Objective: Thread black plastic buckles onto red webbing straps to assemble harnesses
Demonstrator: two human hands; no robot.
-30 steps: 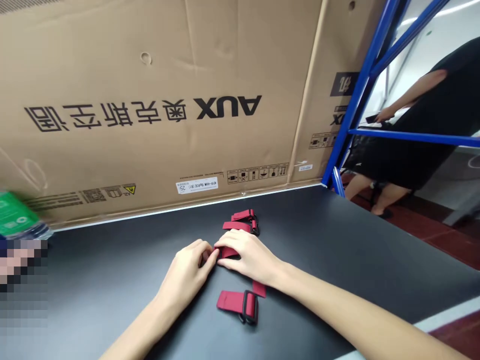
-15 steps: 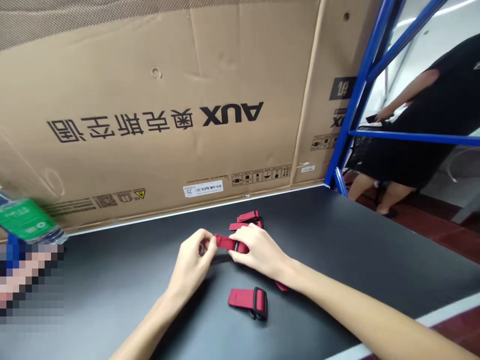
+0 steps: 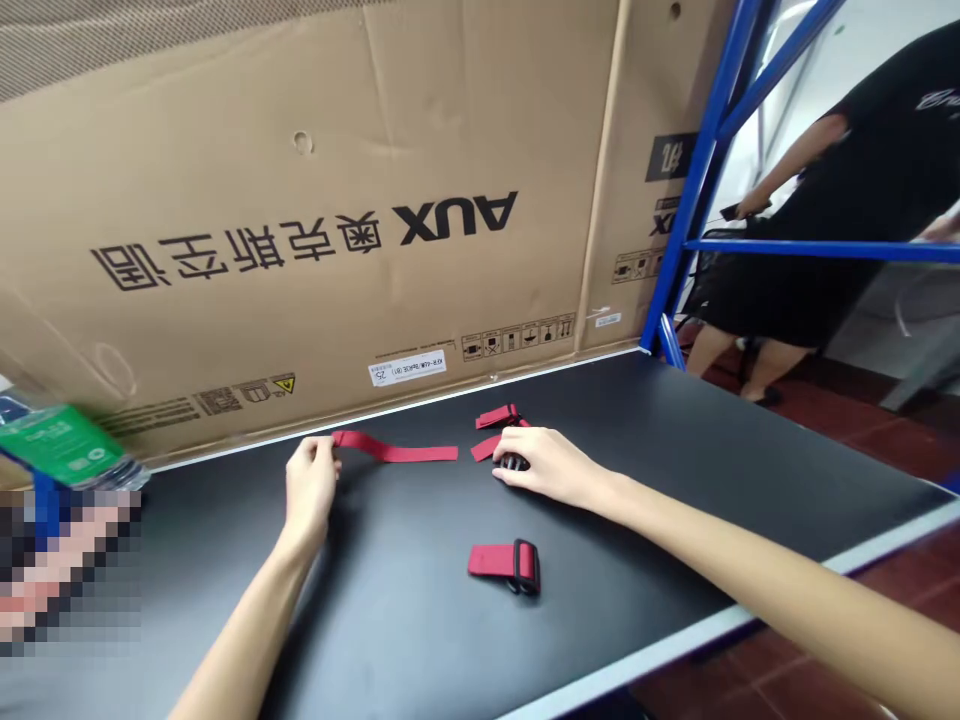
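A long red strap [image 3: 397, 451] lies stretched out on the black table [image 3: 675, 480]. My left hand [image 3: 309, 485] pinches its left end, lifted a little off the surface. My right hand [image 3: 546, 463] rests on the strap's other end, covering a black buckle. Just behind my right hand lies another folded red strap [image 3: 496, 415]. A third red strap with a black buckle [image 3: 505, 563], folded short, sits alone nearer to me.
A big AUX cardboard box [image 3: 337, 200] stands along the table's far edge. A blue shelf frame [image 3: 705, 170] rises at the right, with a person in black [image 3: 847, 200] behind it. A green-labelled bottle [image 3: 64, 445] lies at the left, above a blurred patch.
The strap was bunched between both hands; now my left hand has pulled its end out to the left, unrolling it flat, while my right hand stays at the buckle end.
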